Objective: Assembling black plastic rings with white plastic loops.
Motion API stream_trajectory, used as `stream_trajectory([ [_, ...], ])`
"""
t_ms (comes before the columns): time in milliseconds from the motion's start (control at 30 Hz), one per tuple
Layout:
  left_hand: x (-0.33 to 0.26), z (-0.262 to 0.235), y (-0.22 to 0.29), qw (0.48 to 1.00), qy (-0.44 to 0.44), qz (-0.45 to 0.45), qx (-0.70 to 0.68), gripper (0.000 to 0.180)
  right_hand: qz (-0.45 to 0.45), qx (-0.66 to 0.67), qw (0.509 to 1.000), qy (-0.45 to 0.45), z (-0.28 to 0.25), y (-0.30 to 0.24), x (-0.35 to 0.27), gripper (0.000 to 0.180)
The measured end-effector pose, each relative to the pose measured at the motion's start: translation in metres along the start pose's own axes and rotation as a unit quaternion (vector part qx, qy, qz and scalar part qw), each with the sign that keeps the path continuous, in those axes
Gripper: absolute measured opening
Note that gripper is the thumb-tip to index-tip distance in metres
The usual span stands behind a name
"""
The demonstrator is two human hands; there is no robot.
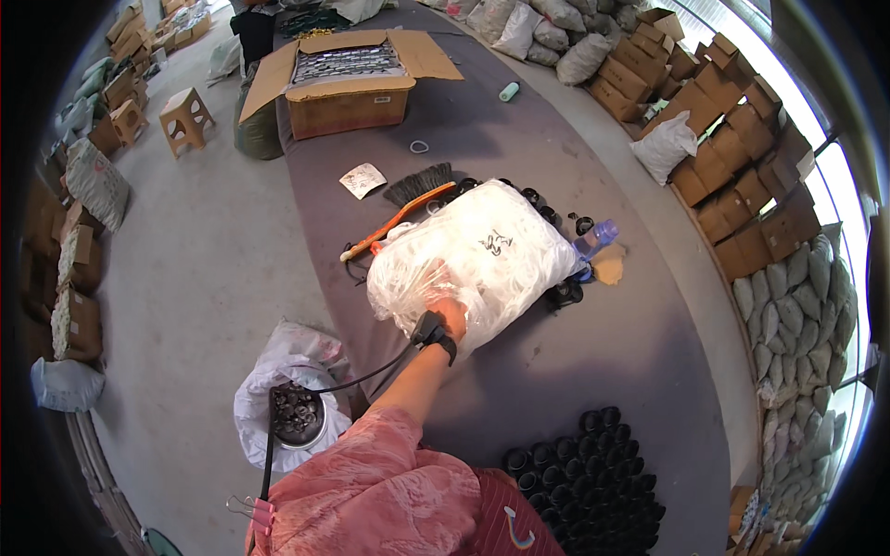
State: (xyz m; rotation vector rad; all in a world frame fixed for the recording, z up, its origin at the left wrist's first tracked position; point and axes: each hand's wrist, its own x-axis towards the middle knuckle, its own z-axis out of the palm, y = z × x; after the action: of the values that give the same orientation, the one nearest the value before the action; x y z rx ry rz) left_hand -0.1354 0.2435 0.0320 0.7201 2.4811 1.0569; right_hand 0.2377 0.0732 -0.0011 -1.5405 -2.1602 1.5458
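A bulging white plastic bag (pixel 519 236) with dark handwritten marks lies on the grey cloth-covered table. My left hand (pixel 449 313) is at the bag's crumpled near-left part, and translucent plastic covers its fingers, so I cannot see their grip. On that wrist sit a black strap and a small dark device with a cable. My right hand does not show. Behind the bag lies a brush (pixel 399 219) with an orange handle and dark bristles. Several black round parts (pixel 565 294) and a clear bluish bottle (pixel 595 238) stick out around the bag's far and right sides.
Many black cup-like pieces (pixel 589 482) stand grouped at the table's near right. An open cardboard box (pixel 348 113) with layered contents sits farther back. Left of the table, a white sack (pixel 250 408) holds dark metallic pieces. Stools (pixel 185 120) stand on the floor; cartons and sacks line the right.
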Motion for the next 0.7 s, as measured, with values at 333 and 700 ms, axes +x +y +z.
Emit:
stream_trajectory([
  [333,0.012,0.011,0.011,0.961,0.248,0.101,-0.062,0.08,0.168,0.041,0.985,-0.013,-0.017,-0.054,-0.005,0.038],
  [700,0.027,0.011,0.061,0.963,0.156,-0.05,-0.215,0.077,0.094,-0.005,0.993,0.075,-0.031,-0.07,-0.008,0.029],
])
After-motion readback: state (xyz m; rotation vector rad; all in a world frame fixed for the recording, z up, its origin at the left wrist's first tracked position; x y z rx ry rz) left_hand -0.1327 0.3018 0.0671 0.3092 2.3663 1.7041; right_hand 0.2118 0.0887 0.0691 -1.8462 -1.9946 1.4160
